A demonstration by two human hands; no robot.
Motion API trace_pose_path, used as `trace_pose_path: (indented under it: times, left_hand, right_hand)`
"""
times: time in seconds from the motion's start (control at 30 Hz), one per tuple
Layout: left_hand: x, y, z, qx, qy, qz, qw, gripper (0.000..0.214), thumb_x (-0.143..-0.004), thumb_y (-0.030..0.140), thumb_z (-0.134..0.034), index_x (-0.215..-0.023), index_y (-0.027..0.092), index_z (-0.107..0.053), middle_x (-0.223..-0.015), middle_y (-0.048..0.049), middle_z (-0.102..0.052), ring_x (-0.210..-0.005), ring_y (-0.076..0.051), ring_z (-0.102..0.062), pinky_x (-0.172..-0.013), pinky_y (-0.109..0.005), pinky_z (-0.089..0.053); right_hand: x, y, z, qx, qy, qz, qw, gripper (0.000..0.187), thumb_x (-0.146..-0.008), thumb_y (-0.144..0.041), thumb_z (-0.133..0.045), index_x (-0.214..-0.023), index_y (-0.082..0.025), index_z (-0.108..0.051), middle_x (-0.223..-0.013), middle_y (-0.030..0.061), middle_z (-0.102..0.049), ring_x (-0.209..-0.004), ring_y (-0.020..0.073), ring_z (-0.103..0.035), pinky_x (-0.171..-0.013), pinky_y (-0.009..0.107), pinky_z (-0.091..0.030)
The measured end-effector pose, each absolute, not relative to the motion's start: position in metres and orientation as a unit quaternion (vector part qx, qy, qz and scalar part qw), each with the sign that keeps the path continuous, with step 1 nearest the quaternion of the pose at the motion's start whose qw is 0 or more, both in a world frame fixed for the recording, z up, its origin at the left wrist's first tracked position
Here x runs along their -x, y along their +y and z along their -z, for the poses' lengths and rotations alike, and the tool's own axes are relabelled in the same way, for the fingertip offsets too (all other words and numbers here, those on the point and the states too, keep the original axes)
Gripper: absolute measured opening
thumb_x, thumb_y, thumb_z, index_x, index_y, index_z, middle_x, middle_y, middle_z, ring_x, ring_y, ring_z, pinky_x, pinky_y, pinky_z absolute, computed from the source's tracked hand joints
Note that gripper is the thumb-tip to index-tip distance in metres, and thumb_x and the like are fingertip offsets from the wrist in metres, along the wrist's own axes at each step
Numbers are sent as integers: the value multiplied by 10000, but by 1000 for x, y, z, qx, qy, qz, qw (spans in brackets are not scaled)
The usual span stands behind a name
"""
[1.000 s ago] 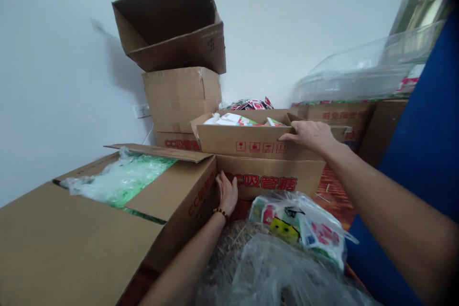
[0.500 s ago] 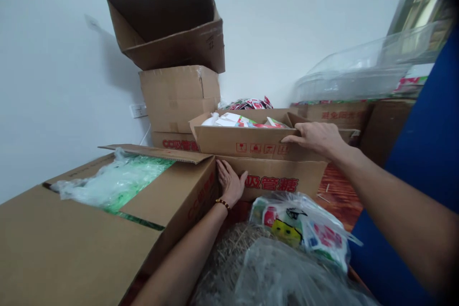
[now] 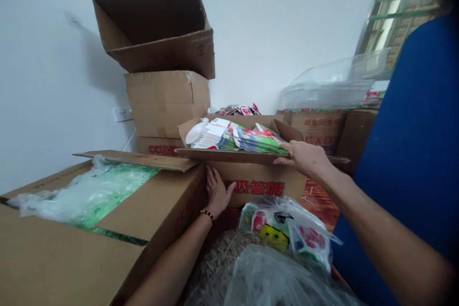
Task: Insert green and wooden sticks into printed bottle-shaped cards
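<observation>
A cardboard box with red characters stands in the middle, its top open and its front flap folded down flat. Inside lie stacks of green, blue and white packets. My right hand rests on the front flap's right end, fingers stretched over it. My left hand, with a bead bracelet at the wrist, lies flat and open against the box's left front, wedged next to the big box on the left.
A large open carton with green-tinted plastic wrap fills the left. Stacked cartons, the top one empty and tilted, stand against the white wall. Plastic bags lie in front. A clear tub and a blue panel are at right.
The box's front flap has been pushed down from upright to flat under my right hand, which uncovers the packets. My left hand slid up along the box's left front.
</observation>
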State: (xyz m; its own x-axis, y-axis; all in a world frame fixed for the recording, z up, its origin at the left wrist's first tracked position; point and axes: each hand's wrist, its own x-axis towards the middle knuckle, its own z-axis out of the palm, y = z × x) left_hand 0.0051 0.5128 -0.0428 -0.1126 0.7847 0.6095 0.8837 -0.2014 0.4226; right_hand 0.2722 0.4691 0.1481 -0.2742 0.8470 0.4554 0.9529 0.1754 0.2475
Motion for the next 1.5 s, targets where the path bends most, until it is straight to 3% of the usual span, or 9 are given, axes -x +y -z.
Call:
trace_pose_path:
  times: [0.13, 0.33, 0.63, 1.1, 1.33, 1.5]
  left_hand:
    - [-10, 513, 67, 636, -658, 393, 94, 891, -872, 544, -423, -1438, -80, -131, -1512, -352, -50, -1427, -393, -53, -1118, -527, -211]
    - [-18, 520, 76, 612, -694, 367, 90, 941, -840, 589, -444, -1453, -48, -124, -1519, -341, -46, -1416, -421, -83, -1064, -585, -268]
    - [-18, 532, 84, 614, -705, 348, 67, 1009, -805, 622, -459, -1455, -57, -92, -1505, -365, -55, -1417, -428, -47, -1057, -612, -230]
    - [-22, 544, 95, 629, -708, 315, 61, 1029, -779, 643, -495, -1378, -154, -236, -1439, -439, -161, -1382, -501, -103, -1052, -654, -170]
    - [-26, 540, 87, 604, -704, 361, 98, 1099, -757, 658, -518, -1419, -132, -138, -1483, -404, -53, -1405, -464, -37, -1086, -610, -168]
    - [-31, 537, 81, 597, -700, 381, 95, 1102, -770, 646, -512, -1424, -136, -92, -1487, -400, -19, -1408, -456, 15, -1086, -619, -162]
  right_hand:
    - [-270, 467, -148, 620, -762, 178, 54, 316, -846, -519, -518, -1009, -312, -693, -974, 88, -703, -877, 250, -657, -617, 284, -402]
    - [-266, 450, -133, 613, -754, 236, 20, 238, -853, -283, -514, -995, -309, -703, -871, 82, -734, -821, 243, -686, -607, 269, -407]
    - [-261, 431, -114, 608, -754, 248, 2, 287, -871, -236, -442, -1030, -296, -674, -884, 79, -742, -773, 259, -689, -558, 286, -375]
    - [-246, 395, -92, 601, -751, 273, -17, 345, -862, -135, -418, -1141, -183, -615, -783, 131, -727, -742, 254, -691, -503, 272, -309]
    - [-255, 415, -122, 636, -729, 250, -30, 301, -887, -296, -437, -1090, -333, -657, -880, 76, -741, -771, 253, -691, -532, 262, -345]
    - [-265, 443, -161, 630, -735, 248, -47, 333, -875, -429, -440, -1014, -275, -701, -902, 91, -733, -813, 253, -678, -592, 267, -387]
